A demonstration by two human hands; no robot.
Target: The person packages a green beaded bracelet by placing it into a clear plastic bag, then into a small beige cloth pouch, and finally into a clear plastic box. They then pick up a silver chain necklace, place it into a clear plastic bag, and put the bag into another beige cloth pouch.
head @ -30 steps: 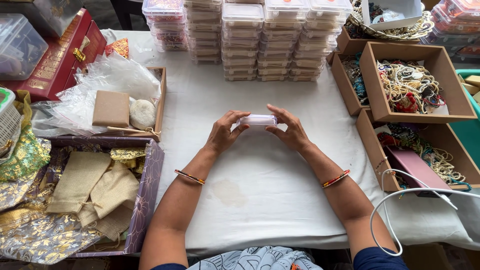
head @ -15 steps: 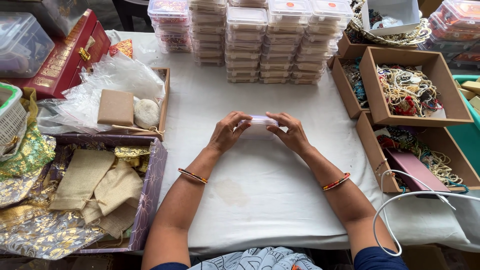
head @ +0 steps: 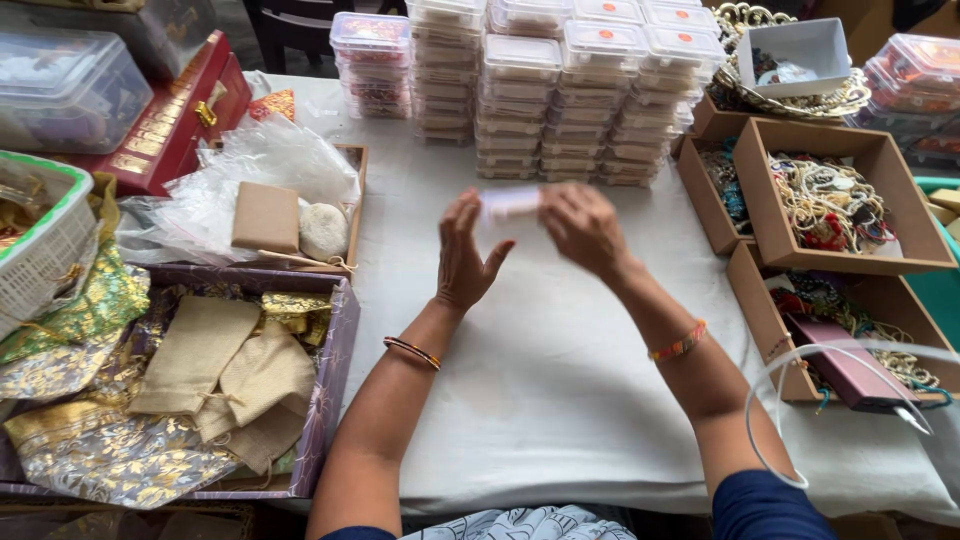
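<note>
Small clear box (head: pixel 510 203) held above the white table (head: pixel 560 380), long axis left-right, blurred. Right hand (head: pixel 585 228) pinches its right end; left hand (head: pixel 462 255) open, fingers spread, just left of it. Box stacks (head: pixel 560 90) beyond

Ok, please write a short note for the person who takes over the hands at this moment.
Right hand holds a small clear box, blurred, lifted above the white table. Left hand is open beside the box; I cannot tell if it touches. Stacks of the same boxes stand behind. Cloth pouches lie in the tray at left, beads in brown boxes at right. Done: one box is in hand. Left: the box is not yet set down.
</note>
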